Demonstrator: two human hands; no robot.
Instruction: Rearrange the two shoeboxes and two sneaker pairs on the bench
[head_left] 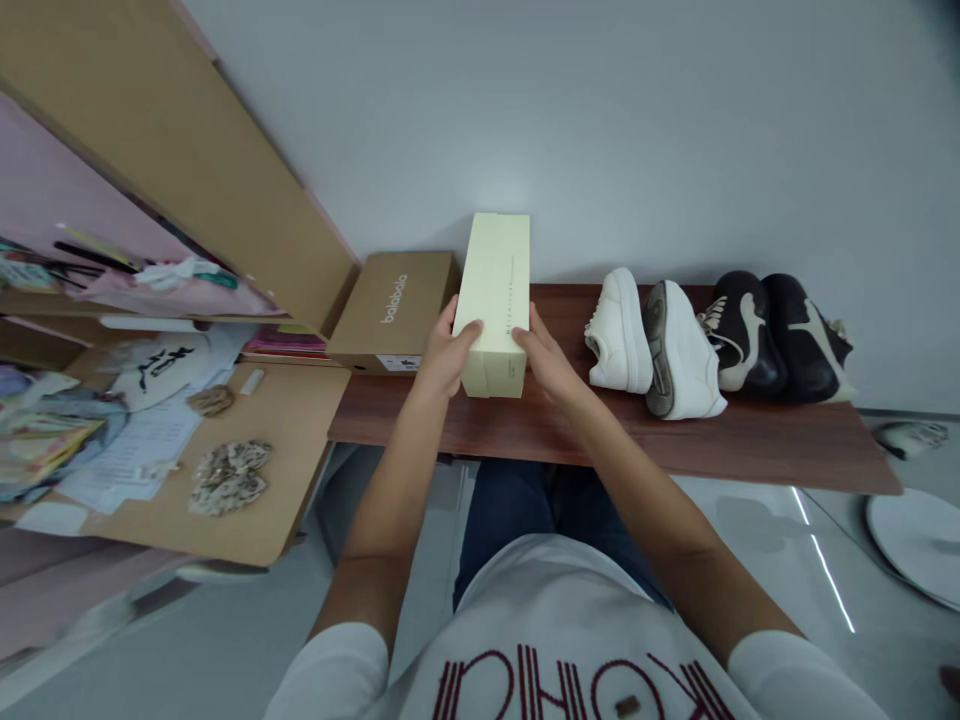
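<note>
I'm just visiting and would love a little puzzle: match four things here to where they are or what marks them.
1. cream box
2. brown box
3. white shoes
4. black-and-cream shoes

A. rightmost pair on the board
B. lettered "balabala"
C. held between left hand and right hand
D. leftmost pair on the board

Pairs: 1-C, 2-B, 3-D, 4-A

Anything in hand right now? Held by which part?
Yes: a pale yellow box, held by its near end, left hand on its left side, right hand on its right, both thumbs on top.
</note>
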